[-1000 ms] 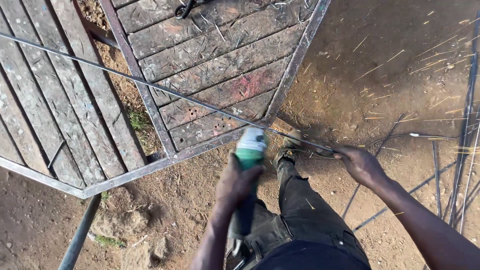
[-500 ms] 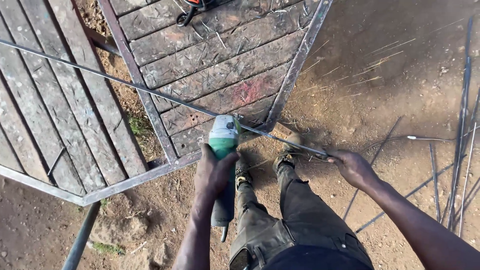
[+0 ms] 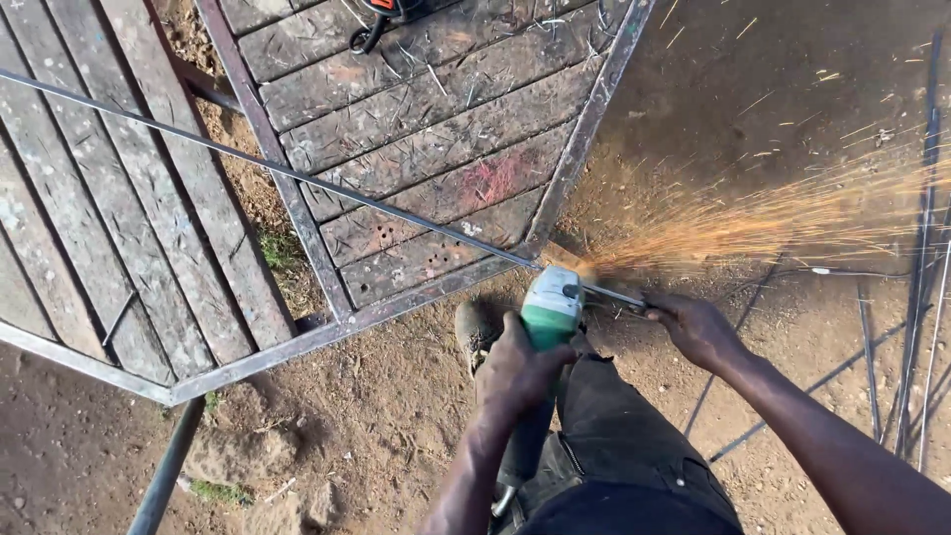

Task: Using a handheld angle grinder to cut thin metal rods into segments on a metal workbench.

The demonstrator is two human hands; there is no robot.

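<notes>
My left hand grips the body of a green and white angle grinder. Its head meets a long thin steel rod at the corner of a metal-framed wooden platform. Orange sparks spray out to the right from that spot. My right hand holds the rod's near end just right of the grinder. The rod runs diagonally up to the left across the wooden boards. My dark trousers and one shoe show below the tool.
A second boarded platform lies at the left, with a strip of dirt and grass between the two. Several thin rods lie on the bare earth at the right. A dark pipe slants at the lower left. A black and orange tool rests on the far boards.
The grinder has moved right and forward onto the rod, and sparks now fly to the right. My right hand stays on the rod's end.
</notes>
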